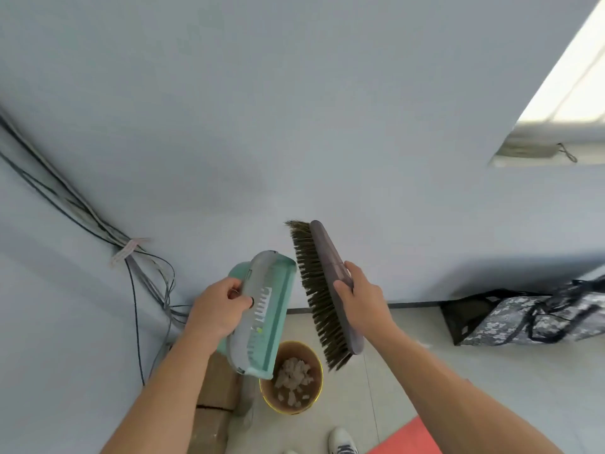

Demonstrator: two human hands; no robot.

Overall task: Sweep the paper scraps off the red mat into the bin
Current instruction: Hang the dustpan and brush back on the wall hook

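Pale grey wall, tiled floor. Left hand (219,309) grips the mint-green plastic dustpan (262,316), tipped just above the round yellow bin (316,385), and white paper scraps (293,376) lie inside it. Right hand (357,296) clasps the brown-bristled wooden brush (324,290) up and right of the bin. The red mat (406,437) corner, right of the bin, looks bare, so nearly done, I'd say. No writing readable.

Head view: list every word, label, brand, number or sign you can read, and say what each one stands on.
Nothing here can be read as text.
On the dustpan: pale ridged marks, no legible letters.
On the shoe: a dark marking, too blurred to read.
On the tape round the cables: too blurred to read.
On the brush: no lettering shows.
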